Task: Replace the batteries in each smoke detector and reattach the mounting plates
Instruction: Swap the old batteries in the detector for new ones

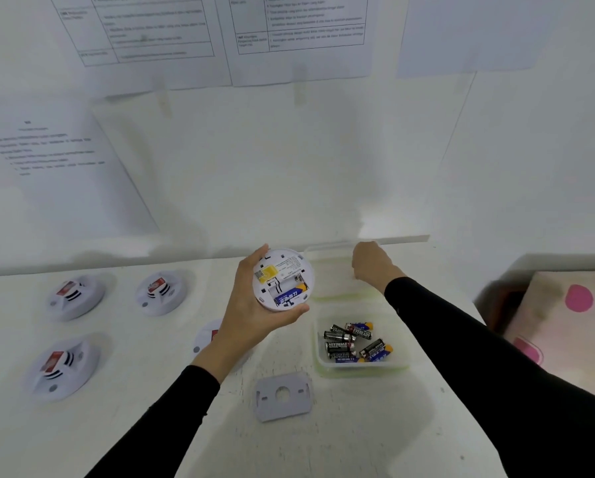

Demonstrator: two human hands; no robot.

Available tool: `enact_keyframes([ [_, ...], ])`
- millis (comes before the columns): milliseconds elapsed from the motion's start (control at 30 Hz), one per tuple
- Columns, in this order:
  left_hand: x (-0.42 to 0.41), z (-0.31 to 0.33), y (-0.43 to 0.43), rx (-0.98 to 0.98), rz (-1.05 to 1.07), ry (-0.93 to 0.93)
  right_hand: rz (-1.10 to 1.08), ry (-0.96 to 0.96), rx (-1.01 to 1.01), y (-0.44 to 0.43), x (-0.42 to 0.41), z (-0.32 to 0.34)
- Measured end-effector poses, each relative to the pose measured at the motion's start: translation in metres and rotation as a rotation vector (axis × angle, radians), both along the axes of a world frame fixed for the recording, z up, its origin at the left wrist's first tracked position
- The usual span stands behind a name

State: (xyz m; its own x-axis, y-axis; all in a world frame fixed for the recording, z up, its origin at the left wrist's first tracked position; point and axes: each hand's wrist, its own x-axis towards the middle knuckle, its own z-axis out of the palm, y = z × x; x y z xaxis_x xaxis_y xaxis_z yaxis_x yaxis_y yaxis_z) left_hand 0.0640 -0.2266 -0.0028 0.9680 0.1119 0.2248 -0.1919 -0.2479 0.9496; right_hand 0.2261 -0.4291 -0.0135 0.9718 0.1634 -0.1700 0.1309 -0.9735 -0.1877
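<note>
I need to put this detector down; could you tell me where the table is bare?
The table is bare on the near side of the battery tub, right of the plate. The left, with three detectors, is crowded.

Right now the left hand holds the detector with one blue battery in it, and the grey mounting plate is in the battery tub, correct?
No. The head view shows the grey mounting plate lying on the table outside the battery tub; the left hand does hold the detector.
</note>
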Motion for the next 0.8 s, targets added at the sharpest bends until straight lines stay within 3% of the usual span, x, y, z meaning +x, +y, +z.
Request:
enact_keyframes([
  [167, 0.005, -0.006, 0.002, 0.018, 0.021, -0.009, -0.053, -0.115, 0.909, -0.003, -0.032, 0.038],
  [233, 0.008, -0.009, 0.001, 0.012, 0.029, -0.013, -0.014, -0.047, 1.135, 0.002, -0.057, 0.054],
  [300, 0.012, -0.011, -0.002, 0.012, 0.044, -0.023, 0.034, 0.014, 1.14, 0.006, -0.077, 0.063],
  [467, 0.019, -0.01, -0.01, 0.003, 0.078, -0.005, 0.206, 0.129, 0.884, 0.003, -0.082, 0.067],
  [600, 0.018, 0.003, -0.007, -0.023, -0.074, 0.165, 0.263, 0.219, 1.003, -0.003, -0.074, 0.077],
  [800, 0.02, 0.021, -0.001, 0.024, -0.259, 0.336, 0.406, 0.187, 0.965, 0.006, -0.074, 0.092],
])
